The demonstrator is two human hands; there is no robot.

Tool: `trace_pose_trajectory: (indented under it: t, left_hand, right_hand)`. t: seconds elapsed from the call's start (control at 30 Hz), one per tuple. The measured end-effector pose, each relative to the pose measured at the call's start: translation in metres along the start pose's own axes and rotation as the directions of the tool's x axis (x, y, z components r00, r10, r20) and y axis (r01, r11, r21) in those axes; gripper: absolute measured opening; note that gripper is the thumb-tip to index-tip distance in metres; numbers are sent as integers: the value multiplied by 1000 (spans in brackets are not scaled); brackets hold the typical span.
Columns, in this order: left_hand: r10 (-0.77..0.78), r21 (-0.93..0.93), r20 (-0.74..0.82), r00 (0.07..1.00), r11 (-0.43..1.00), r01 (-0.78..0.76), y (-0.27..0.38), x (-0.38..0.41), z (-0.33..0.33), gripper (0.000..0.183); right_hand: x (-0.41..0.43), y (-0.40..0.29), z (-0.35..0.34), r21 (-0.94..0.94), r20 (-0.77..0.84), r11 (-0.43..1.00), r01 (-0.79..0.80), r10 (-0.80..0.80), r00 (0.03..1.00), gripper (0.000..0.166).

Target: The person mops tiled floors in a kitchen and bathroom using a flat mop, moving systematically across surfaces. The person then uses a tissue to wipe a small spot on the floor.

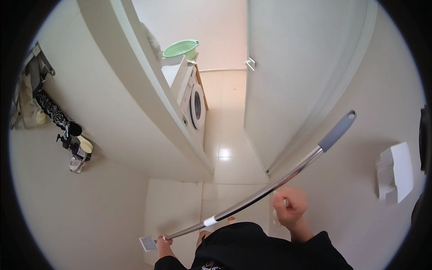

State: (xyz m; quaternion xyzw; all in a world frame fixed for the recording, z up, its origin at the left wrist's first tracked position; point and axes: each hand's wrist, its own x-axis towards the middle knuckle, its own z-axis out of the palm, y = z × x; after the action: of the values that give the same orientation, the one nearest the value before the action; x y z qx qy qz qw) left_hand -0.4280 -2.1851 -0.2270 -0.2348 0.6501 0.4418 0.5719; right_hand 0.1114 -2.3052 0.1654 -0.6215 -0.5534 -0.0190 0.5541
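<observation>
A long metal pole (pixel 263 193) with a grey plastic grip crosses in front of me, slanting from lower left to upper right. My left hand (pixel 164 240) is closed around its lower end, beside a small flat head (pixel 148 243) with a pale grey face. A white collar (pixel 210 221) sits partway along the pole. My right hand (pixel 291 206) is raised just below the pole, its fingers curled and slightly blurred. It appears apart from the pole; whether anything small is inside it cannot be told.
An open door (pixel 297 67) stands at right of the doorway. Beyond is a washing machine (pixel 196 106) with a green basin (pixel 182 49) above it. Bottles in a wall rack (pixel 79 152) and hanging items line the left wall. A white wall-mounted box (pixel 400 173) is at right.
</observation>
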Motion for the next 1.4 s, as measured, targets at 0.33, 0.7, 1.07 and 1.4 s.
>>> trace_pose_trajectory:
  t: [0.33, 0.7, 1.07, 1.4]
  left_hand:
    - [-79, 119, -69, 995, 989, 86, -106, 31, 94, 7]
    - [-591, 930, 256, 765, 365, -28, -222, -58, 260, 21]
    - [-265, 823, 452, 852, -244, -513, -219, 29, 349, 20]
    - [-139, 739, 517, 844, -425, -523, -191, 41, 425, 24]
  right_hand:
    - [45, 10, 9, 706, -18, 651, -278, 410, 912, 31]
    - [106, -13, 37, 769, -237, 639, 6, 278, 931, 18]
    - [240, 133, 94, 607, -335, 793, -57, 320, 886, 17]
    - [413, 250, 155, 585, -368, 811, -8, 274, 888, 23]
